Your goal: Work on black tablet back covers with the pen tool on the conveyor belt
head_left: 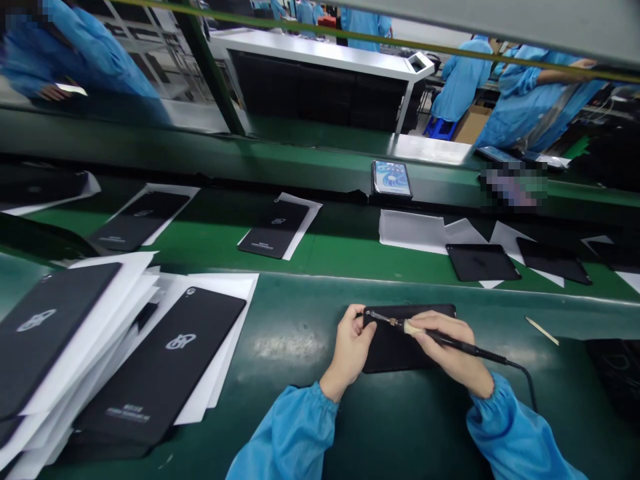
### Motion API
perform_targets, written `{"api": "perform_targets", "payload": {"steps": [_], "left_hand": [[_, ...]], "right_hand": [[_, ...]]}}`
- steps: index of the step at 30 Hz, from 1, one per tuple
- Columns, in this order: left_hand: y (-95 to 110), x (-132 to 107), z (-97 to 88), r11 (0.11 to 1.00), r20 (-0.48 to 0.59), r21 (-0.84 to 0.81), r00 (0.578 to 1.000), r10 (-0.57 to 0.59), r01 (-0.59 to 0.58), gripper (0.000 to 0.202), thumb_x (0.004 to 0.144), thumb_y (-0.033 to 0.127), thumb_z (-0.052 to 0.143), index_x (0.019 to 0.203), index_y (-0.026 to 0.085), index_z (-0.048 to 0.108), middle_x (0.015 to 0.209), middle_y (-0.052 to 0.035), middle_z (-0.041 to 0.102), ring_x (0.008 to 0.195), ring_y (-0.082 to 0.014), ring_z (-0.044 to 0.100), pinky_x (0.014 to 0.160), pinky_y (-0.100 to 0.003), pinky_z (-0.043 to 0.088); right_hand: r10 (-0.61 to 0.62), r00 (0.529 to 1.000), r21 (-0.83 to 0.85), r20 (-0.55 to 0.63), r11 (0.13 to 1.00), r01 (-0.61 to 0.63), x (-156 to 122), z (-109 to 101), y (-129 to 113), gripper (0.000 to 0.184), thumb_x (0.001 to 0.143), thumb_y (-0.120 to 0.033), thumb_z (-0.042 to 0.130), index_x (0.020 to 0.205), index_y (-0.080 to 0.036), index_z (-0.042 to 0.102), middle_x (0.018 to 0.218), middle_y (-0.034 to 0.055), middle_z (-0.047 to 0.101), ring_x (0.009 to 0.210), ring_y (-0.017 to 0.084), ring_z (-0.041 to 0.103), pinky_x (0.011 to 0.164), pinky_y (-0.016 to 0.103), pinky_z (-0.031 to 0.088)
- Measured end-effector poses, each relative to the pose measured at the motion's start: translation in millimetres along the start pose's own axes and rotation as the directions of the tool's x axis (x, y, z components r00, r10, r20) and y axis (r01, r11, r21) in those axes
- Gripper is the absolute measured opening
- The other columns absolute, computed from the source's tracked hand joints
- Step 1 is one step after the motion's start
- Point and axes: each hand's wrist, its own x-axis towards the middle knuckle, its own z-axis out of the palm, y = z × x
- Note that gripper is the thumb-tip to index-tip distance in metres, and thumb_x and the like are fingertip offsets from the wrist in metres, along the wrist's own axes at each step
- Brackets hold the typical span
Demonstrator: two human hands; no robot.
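In front of me a black tablet back cover lies on the green bench. My right hand grips a soldering iron like a pen, its cable trailing off to the right. The iron's metal tip points at the cover's upper left corner. At that same corner my left hand has its thumb and fingers closed on the cover's edge; whether they also pinch some small part there is hidden.
To the left, black covers are stacked with white sheets between them. More covers lie on the green strip beyond. A thin pale stick rests at right. A lit tablet sits farther back; people in blue coats work behind.
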Motion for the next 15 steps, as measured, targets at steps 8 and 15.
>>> {"api": "perform_targets", "payload": {"steps": [8, 15], "left_hand": [[2.2, -0.1, 1.3, 1.000, -0.002, -0.013, 1.000, 0.001, -0.001, 0.026, 0.078, 0.024, 0.074, 0.094, 0.020, 0.054, 0.073, 0.0022, 0.069, 0.060, -0.0105, 0.061, 0.059, -0.020, 0.046], [2.0, -0.4, 1.6, 1.000, -0.008, -0.020, 1.000, -0.005, 0.005, 0.027, 0.078, 0.027, 0.075, 0.093, 0.021, 0.053, 0.070, 0.0025, 0.069, 0.060, -0.0121, 0.063, 0.060, -0.021, 0.046]], "right_hand": [[0.002, 1.000, 0.004, -0.004, 1.000, -0.002, -0.7, 5.0, 5.2, 0.013, 0.090, -0.019, 0.068, 0.099, -0.023, 0.076, 0.095, 0.0044, 0.077, 0.086, 0.019, 0.074, 0.078, 0.030, 0.061], [-0.017, 0.966, -0.146, -0.260, 0.989, -0.021, -22.2, 13.4, 0.0, 0.011, 0.088, -0.020, 0.069, 0.094, -0.025, 0.076, 0.085, 0.0019, 0.078, 0.078, 0.020, 0.075, 0.073, 0.030, 0.061]]}}
